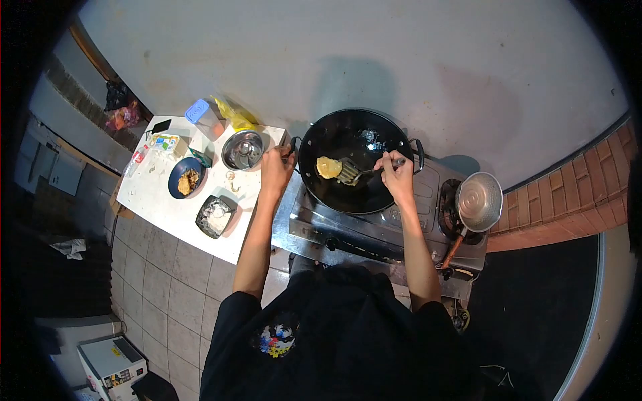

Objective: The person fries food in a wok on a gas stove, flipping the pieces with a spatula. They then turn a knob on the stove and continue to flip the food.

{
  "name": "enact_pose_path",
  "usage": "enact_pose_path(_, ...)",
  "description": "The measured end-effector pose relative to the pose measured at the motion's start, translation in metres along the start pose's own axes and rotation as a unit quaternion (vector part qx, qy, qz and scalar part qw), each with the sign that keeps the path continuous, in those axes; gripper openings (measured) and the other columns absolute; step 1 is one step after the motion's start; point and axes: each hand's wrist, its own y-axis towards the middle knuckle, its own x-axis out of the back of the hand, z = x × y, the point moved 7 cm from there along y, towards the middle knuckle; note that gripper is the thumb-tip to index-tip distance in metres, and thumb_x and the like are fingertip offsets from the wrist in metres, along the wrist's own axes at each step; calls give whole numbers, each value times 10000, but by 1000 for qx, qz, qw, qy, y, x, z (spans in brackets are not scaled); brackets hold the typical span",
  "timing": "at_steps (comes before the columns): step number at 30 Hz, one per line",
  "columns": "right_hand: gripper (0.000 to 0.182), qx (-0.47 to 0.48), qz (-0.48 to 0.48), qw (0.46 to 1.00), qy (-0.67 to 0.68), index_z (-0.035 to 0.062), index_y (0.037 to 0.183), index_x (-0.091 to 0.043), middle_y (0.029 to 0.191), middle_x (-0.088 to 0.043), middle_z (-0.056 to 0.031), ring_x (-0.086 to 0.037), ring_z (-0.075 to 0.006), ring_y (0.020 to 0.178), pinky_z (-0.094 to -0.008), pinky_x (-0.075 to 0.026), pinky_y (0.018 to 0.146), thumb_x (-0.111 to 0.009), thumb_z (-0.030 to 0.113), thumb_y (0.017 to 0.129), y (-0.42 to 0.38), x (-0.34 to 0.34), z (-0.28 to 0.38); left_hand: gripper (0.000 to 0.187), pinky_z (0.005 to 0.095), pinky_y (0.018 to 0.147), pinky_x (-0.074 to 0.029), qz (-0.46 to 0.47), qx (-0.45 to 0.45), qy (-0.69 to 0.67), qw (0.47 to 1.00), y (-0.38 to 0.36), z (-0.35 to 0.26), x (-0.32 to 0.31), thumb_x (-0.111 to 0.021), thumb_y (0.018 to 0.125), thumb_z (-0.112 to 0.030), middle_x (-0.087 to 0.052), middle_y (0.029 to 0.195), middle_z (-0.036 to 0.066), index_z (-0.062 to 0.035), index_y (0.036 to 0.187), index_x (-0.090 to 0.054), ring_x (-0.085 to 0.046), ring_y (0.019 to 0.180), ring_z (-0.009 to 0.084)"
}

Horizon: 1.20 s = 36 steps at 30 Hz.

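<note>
The black shirt [348,321] bore a colourful print [277,339], its details too small for me to read. The left hand [275,166] gripped one handle [293,141] of the wok [348,200]; the right hand [396,175] was closed round the spatula [349,172]. The golden fritter [328,167] lay in the wok, beside the spatula's blade. Farther off, on the table [150,204], a tub [169,144] wore a green-and-yellow label I couldn't make out.

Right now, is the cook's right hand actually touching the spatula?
Touching. The head view shows the right hand closed around the handle of the spatula, which shows on both sides of the fingers.
</note>
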Motion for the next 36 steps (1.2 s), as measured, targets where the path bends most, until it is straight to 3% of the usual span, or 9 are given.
enact_pose_path(8,311,-43,-46,996,68,36,659,-504,637,-604,-47,-441,-42,425,-208,-316,397,-493,118,959,-9,6,-5,237,404,752,-511,-1,5,-9,1000,0,2,-1,-652,774,-57,-659,920,238,59,980,-669,-658,828,366)
enact_pose_path(15,280,-2,40,999,-13,16,681,-538,615,-595,-13,-467,-46,463,-219,-348,426,-528,122,941,-13,-11,4,242,402,747,-513,12,4,10,1000,1,0,-1,-653,770,-53,-658,913,242,64,980,-667,-657,830,366)
enact_pose_path(17,269,56,97,988,-103,12,688,-545,618,-597,-12,-478,-47,476,-221,-358,436,-535,116,935,-12,-21,7,241,402,746,-513,5,-1,6,1000,0,2,-1,-652,769,-53,-658,909,243,64,980,-667,-657,829,366)
enact_pose_path(22,278,4,15,1000,-7,11,685,-522,643,-617,-29,-479,-49,443,-215,-348,408,-510,106,945,-5,-15,-1,237,403,743,-512,0,-7,-5,1000,1,0,1,-649,768,-47,-658,901,245,63,977,-668,-658,827,364)
enact_pose_path(36,289,-27,5,996,80,32,700,-488,690,-612,-68,-457,-46,424,-200,-335,355,-457,120,974,-12,-11,-12,207,406,746,-511,-7,-19,2,1000,1,4,-3,-655,771,-54,-661,921,233,60,943,-674,-654,828,372)
